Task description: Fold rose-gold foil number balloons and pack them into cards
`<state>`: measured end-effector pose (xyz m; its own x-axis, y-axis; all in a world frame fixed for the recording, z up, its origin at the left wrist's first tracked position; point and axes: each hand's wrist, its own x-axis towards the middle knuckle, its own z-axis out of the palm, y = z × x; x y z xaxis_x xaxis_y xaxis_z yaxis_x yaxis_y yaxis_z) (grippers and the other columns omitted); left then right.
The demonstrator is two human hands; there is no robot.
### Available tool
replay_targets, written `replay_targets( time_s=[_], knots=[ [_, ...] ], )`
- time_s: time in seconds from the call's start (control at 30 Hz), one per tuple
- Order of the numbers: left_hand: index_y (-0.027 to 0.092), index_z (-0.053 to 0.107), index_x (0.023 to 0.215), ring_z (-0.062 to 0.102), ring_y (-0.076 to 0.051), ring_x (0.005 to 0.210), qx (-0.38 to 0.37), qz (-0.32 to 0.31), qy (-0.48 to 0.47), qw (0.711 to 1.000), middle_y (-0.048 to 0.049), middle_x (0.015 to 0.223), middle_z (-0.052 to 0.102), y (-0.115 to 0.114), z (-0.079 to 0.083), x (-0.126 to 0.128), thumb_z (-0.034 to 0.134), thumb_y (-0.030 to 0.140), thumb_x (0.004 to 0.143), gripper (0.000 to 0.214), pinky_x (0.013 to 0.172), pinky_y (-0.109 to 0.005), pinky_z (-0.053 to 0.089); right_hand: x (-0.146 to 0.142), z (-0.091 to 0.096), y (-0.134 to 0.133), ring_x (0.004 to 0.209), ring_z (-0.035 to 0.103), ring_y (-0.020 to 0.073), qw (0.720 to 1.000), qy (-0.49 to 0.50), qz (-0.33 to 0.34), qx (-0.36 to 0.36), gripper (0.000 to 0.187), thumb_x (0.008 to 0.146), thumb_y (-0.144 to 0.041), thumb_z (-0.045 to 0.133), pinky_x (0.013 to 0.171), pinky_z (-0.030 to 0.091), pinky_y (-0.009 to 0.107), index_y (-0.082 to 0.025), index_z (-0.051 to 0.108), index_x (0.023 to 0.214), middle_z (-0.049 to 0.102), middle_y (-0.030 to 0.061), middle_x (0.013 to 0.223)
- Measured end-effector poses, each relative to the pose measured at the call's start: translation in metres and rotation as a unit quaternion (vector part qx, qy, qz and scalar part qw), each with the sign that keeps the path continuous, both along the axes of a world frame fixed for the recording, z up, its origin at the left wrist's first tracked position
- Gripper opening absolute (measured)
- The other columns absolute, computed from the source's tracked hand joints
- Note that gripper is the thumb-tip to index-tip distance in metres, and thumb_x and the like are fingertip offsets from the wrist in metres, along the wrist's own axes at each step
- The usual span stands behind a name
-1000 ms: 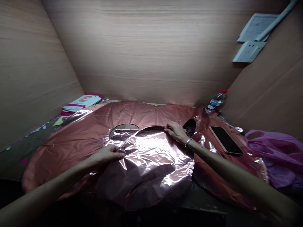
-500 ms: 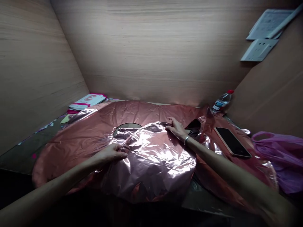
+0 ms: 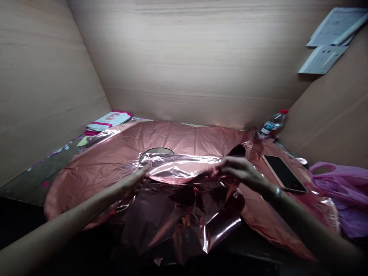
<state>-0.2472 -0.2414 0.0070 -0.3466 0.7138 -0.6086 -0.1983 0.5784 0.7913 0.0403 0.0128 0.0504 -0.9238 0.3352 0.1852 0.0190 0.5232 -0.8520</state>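
A large rose-gold foil balloon [image 3: 115,153] lies flat and crinkled, with an oval hole in it. In front of me a strip of its foil [image 3: 178,166] is folded over, and loose dark shiny foil hangs below the fold. My left hand [image 3: 140,178] pinches the left end of this fold, thumb on top. At the right end, my right hand [image 3: 241,172] reaches over the foil, a band on its wrist. Its fingers are smeared by motion, so their grip cannot be made out.
A phone [image 3: 284,173] lies on the foil at right, beside a pink plastic bag [image 3: 342,184]. Behind stands a tilted bottle with a red cap [image 3: 274,123]. Printed packets [image 3: 110,120] are stacked at back left. Wooden panels [image 3: 186,57] enclose the table, with a socket plate [image 3: 322,60] at upper right.
The rounded foil flap held up between my hands has folded down into a flat strip. My right hand has moved right and nearer. My left hand stays on the foil, slightly higher.
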Motion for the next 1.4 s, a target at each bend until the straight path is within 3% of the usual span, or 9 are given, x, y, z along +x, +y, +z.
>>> replay_targets(
  time_s=[0.07, 0.17, 0.27, 0.43, 0.77, 0.87, 1.0, 1.23, 1.4],
  knots=[
    [0.015, 0.061, 0.073, 0.049, -0.011, 0.047, -0.003, 0.002, -0.046, 0.999, -0.0035, 0.062, 0.06, 0.003, -0.002, -0.004, 0.053, 0.09, 0.059, 0.077, 0.041, -0.021, 0.032, -0.02, -0.001, 0.029, 0.066, 0.061, 0.0145, 0.984, -0.075, -0.024, -0.16, 0.028, 0.081, -0.045, 0.069, 0.063, 0.048, 0.026, -0.018, 0.063, 0.084, 0.067, 0.0027, 0.078],
    [0.017, 0.054, 0.069, 0.041, -0.009, 0.041, -0.008, 0.014, -0.075, 0.997, 0.0021, 0.054, 0.05, 0.005, -0.002, -0.008, 0.062, 0.086, 0.058, 0.07, 0.038, -0.02, 0.026, -0.055, -0.017, 0.059, 0.056, 0.055, 0.0124, 0.954, -0.211, -0.05, -0.206, 0.034, 0.064, -0.043, 0.08, 0.054, 0.044, 0.024, -0.015, 0.062, 0.073, 0.062, 0.0021, 0.066],
    [0.019, 0.045, 0.067, 0.033, -0.006, 0.039, 0.005, 0.036, -0.086, 0.996, 0.007, 0.05, 0.042, 0.003, -0.003, -0.01, 0.071, 0.077, 0.059, 0.063, 0.038, -0.02, 0.023, -0.081, -0.041, 0.062, 0.052, 0.049, 0.0108, 0.955, -0.229, -0.09, -0.167, 0.035, 0.061, -0.043, 0.079, 0.051, 0.039, 0.023, -0.015, 0.059, 0.066, 0.058, 0.0007, 0.058],
    [0.018, 0.053, 0.078, 0.043, -0.007, 0.047, 0.009, -0.023, -0.042, 0.999, 0.0045, 0.062, 0.054, -0.008, 0.002, -0.007, 0.085, 0.053, 0.059, 0.051, 0.045, -0.019, 0.028, -0.093, -0.067, 0.052, 0.051, 0.044, 0.0093, 0.969, -0.196, -0.115, -0.094, 0.035, 0.067, -0.048, 0.072, 0.051, 0.033, 0.023, -0.015, 0.06, 0.07, 0.053, -0.0026, 0.057],
    [0.016, 0.06, 0.073, 0.05, -0.014, 0.059, 0.007, -0.125, 0.143, 0.982, 0.0029, 0.064, 0.056, -0.007, -0.004, -0.006, 0.076, 0.046, 0.058, 0.038, 0.058, -0.025, 0.036, -0.096, -0.073, 0.043, 0.089, 0.057, 0.0193, 0.95, -0.195, -0.169, 0.177, 0.013, 0.082, -0.029, 0.061, 0.073, 0.038, 0.026, -0.018, 0.067, 0.084, 0.064, 0.0054, 0.094],
    [0.017, 0.058, 0.072, 0.05, -0.016, 0.062, 0.002, -0.174, 0.266, 0.948, 0.002, 0.065, 0.055, -0.006, -0.005, -0.01, 0.07, 0.049, 0.065, 0.034, 0.058, -0.026, 0.032, -0.095, -0.07, 0.039, 0.096, 0.057, 0.0198, 0.936, -0.206, -0.16, 0.235, 0.014, 0.087, -0.028, 0.058, 0.076, 0.038, 0.026, -0.018, 0.066, 0.09, 0.062, 0.0085, 0.109],
    [0.02, 0.054, 0.074, 0.052, -0.019, 0.071, 0.004, -0.209, 0.454, 0.866, -0.0003, 0.073, 0.057, -0.009, -0.001, -0.012, 0.063, 0.052, 0.076, 0.034, 0.06, -0.028, 0.029, -0.1, -0.064, 0.043, 0.094, 0.06, 0.0203, 0.919, -0.252, -0.142, 0.267, 0.015, 0.088, -0.031, 0.06, 0.07, 0.037, 0.025, -0.018, 0.065, 0.094, 0.066, 0.0094, 0.108],
    [0.021, 0.052, 0.094, 0.056, -0.026, 0.084, -0.034, -0.223, 0.557, 0.799, -0.007, 0.093, 0.061, -0.006, 0.012, -0.007, 0.066, 0.053, 0.073, 0.04, 0.068, -0.032, 0.037, -0.115, -0.046, 0.054, 0.093, 0.063, 0.0225, 0.892, -0.333, -0.108, 0.286, 0.025, 0.078, -0.041, 0.073, 0.062, 0.036, 0.025, -0.021, 0.068, 0.091, 0.071, 0.0068, 0.101],
    [0.016, 0.05, 0.12, 0.052, -0.034, 0.114, 0.02, -0.235, 0.592, 0.771, -0.0164, 0.125, 0.054, 0.033, 0.01, -0.036, 0.072, 0.055, 0.067, 0.069, 0.09, -0.038, 0.041, -0.12, -0.037, 0.049, 0.094, 0.064, 0.0251, 0.874, -0.362, -0.088, 0.313, 0.019, 0.077, -0.039, 0.073, 0.067, 0.036, 0.027, -0.021, 0.069, 0.08, 0.072, 0.0081, 0.097]
  ],
)
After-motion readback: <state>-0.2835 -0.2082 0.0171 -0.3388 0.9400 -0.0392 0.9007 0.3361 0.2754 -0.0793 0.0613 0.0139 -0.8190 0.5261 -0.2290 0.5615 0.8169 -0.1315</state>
